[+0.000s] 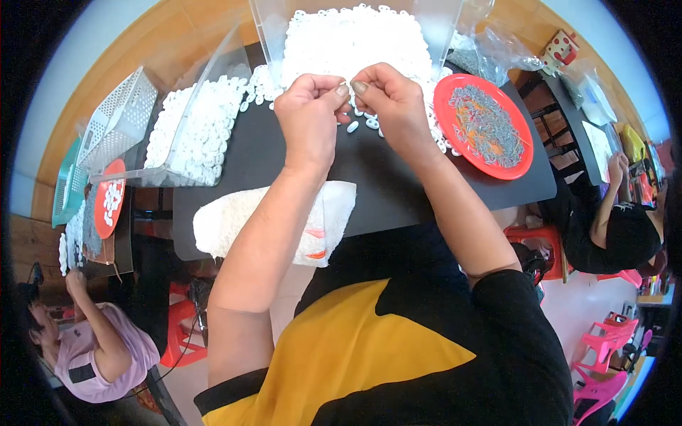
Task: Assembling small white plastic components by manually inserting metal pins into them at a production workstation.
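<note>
Fingers (332,99) of the left hand (302,121) are drawn together, thumb to forefinger, and just to their right the right hand (398,106) makes a similar pinch, its thumb and forefinger also together. The two sets of fingertips nearly meet; whether anything is clamped in either pinch is too small and too covered to tell. Just below the fingertips, on the dark table (387,192), lie a few loose white oval pieces (352,127). Beyond the fingers stands a clear bin (450,35) heaped with similar white pieces, with more lying loose around it. Near the right fingers, on their right, sits a red plate (523,160) strewn with thin grey pins (490,124). Left of the left fingers, a clear box (131,173) holds another mass of white pieces. Nearer the body than the fingers, partly hidden by the left forearm, lies a white towel (220,221) with orange marks. Well apart from the fingers are two co-workers, one in pink (106,355) far left, one in black (625,234) far right.
</note>
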A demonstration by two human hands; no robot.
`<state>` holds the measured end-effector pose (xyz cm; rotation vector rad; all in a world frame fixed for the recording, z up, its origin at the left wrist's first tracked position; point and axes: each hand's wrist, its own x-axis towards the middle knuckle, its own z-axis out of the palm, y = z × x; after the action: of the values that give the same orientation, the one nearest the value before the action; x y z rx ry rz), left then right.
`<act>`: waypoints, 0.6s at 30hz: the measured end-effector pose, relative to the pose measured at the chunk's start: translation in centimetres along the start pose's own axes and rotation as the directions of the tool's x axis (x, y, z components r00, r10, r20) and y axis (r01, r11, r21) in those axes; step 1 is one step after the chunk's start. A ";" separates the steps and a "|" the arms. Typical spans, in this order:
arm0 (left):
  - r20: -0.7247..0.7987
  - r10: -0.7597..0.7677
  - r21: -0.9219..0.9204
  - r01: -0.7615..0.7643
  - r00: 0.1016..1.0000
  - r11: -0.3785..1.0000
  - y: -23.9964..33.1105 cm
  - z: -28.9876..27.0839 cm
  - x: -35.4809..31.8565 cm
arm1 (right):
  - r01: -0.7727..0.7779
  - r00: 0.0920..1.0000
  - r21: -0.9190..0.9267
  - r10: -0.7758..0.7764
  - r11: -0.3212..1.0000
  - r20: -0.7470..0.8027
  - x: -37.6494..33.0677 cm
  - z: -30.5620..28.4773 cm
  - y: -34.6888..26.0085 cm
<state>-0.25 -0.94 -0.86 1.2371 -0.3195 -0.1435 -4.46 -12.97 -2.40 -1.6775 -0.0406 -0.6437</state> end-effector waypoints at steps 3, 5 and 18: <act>0.041 -0.029 -0.018 0.030 0.999 0.999 0.3 -0.1 -0.1 | 0.051 0.999 -0.096 -0.051 0.994 0.000 -0.3 -0.4 -0.1; 0.064 -0.071 0.003 0.071 0.995 0.997 0.6 -0.3 0.1 | 0.096 0.995 -0.161 -0.098 0.982 -0.001 -0.2 -0.6 -0.3; 0.045 -0.011 0.038 0.010 0.999 0.999 -0.7 -0.3 0.2 | 0.104 0.992 -0.253 -0.117 0.962 -0.038 -0.7 0.7 0.8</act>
<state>0.07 -1.00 -1.60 1.2743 -0.3565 -0.1754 -4.41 -12.28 -3.49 -1.9113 -0.0153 -0.8037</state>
